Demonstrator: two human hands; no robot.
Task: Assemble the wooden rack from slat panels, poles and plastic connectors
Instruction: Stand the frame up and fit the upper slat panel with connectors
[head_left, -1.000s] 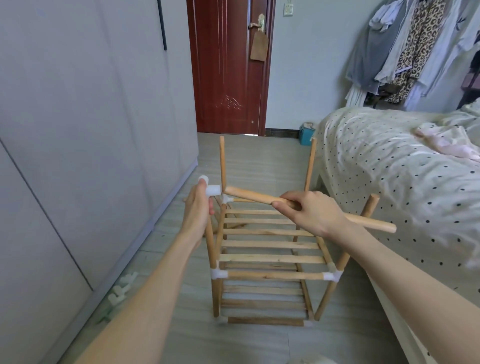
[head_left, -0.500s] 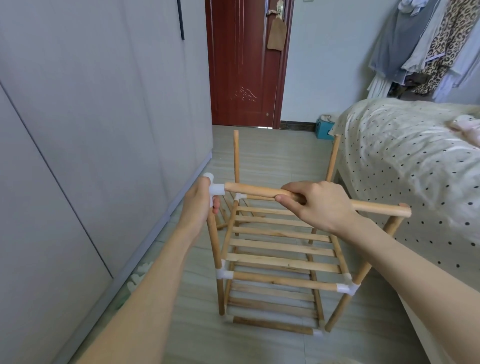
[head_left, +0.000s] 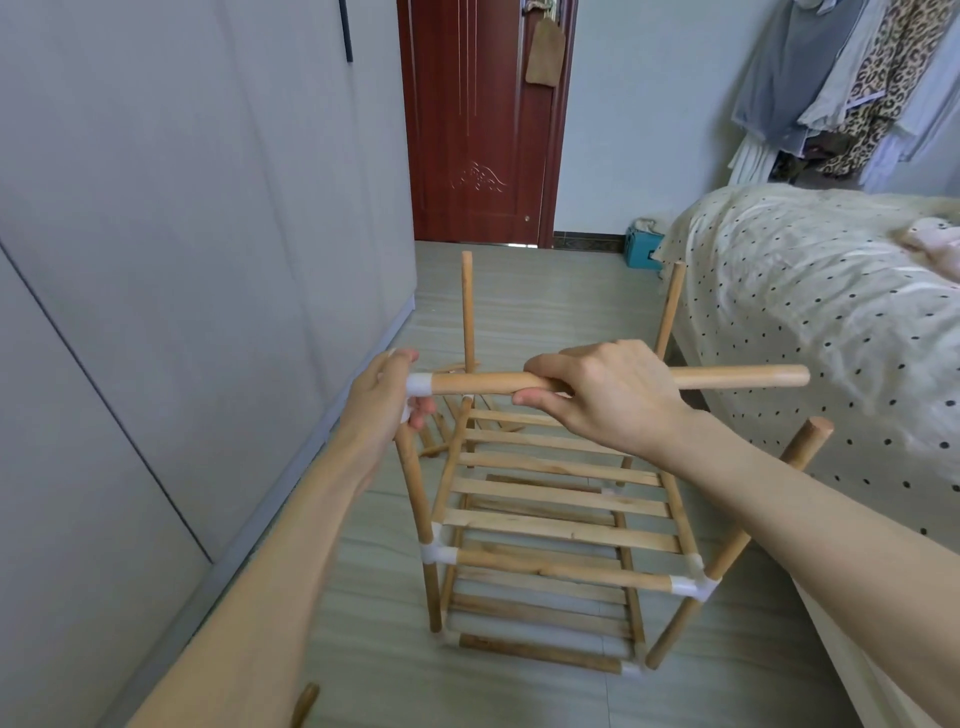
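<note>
Pole (head_left: 613, 378) lies level across the rack's (head_left: 561, 525) top, right hand (head_left: 608, 397) gripping its middle, left hand (head_left: 387, 402) pinching the white corner connector (head_left: 418, 385) it enters. Push straight along the pole's axis, bracing the connector. The far end hangs free above its post (head_left: 810, 441); it will likely want a connector there.

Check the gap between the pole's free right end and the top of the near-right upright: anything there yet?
Nothing: in the head view the pole ends free, above the bare near-right upright, with only the bed behind.
</note>
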